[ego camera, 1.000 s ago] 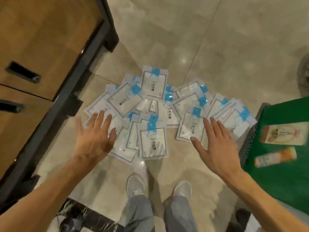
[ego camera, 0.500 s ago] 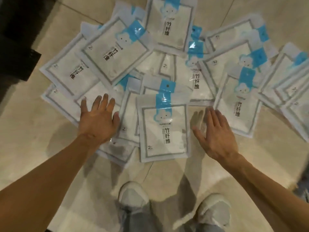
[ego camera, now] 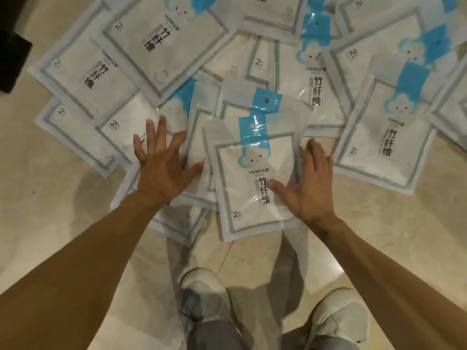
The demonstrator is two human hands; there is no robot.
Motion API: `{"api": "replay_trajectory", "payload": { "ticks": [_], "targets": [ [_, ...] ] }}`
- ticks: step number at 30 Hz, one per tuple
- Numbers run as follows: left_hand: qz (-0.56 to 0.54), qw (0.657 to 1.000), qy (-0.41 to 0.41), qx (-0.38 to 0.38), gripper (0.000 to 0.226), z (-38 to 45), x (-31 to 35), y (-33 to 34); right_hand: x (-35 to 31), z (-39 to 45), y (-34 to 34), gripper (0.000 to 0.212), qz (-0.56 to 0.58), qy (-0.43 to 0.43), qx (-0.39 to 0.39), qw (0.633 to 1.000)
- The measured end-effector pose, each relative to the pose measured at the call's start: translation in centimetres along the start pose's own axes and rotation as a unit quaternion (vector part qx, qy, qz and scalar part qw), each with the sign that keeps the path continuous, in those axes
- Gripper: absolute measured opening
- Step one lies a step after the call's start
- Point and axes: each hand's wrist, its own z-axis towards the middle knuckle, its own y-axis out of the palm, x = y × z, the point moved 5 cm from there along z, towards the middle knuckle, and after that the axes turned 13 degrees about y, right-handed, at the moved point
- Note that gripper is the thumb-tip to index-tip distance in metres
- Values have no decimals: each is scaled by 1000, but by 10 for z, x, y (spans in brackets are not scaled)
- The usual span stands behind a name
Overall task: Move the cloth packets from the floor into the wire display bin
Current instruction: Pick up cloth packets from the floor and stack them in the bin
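Note:
Several white cloth packets with blue tabs lie fanned out and overlapping on the beige tiled floor. The nearest packet (ego camera: 250,178) lies on top, in front of my feet. My left hand (ego camera: 161,165) is spread flat with straight fingers over the packets at its left edge, the thumb reaching that edge. My right hand (ego camera: 308,185) lies at its right edge, fingers straight, with the thumb on the packet's front. Another packet (ego camera: 384,137) lies to the right. The wire display bin is out of view.
My two pale shoes (ego camera: 204,296) stand on the floor (ego camera: 50,218) just below the packets. A dark piece of furniture base (ego camera: 12,59) juts in at the upper left.
The camera has dropped much closer to the pile. Both hands have come inward to the two sides of the nearest packet, and the right thumb now lies on it.

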Motion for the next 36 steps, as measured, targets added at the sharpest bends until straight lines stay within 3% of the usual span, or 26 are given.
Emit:
{"api": "replay_trajectory", "payload": {
  "ticks": [3,9,11,13,18,21,22,25,29,36],
  "targets": [
    [-36,997,-19,59,42,2,10,-13,-2,-3,-3,88,67,55,-9,996],
    [-46,995,-68,62,35,-9,13,-40,-3,1,-16,58,131,170,-26,976],
    [-173,976,-125,38,31,-15,11,-43,-4,1,-19,47,190,205,-76,957],
    [-290,945,-150,22,9,-22,10,-38,-2,3,-23,44,213,218,-106,947],
    [-302,936,-171,66,15,-39,8,-53,-1,-5,-40,52,342,245,-166,892],
    [-314,920,-211,104,5,-55,0,-72,-12,-13,-65,33,392,256,-190,863],
    [-327,910,-225,117,11,-63,-2,-83,-17,-15,-75,28,401,257,-193,858],
    [-369,885,-233,162,6,-82,-2,-123,-41,-22,-107,25,411,240,-202,856],
    [-387,872,-236,185,16,-105,7,-192,-92,-30,-163,23,431,218,-205,852],
    [-452,823,-253,233,19,-145,30,-335,-190,-55,-298,30,435,173,-193,862]
  ]
}}
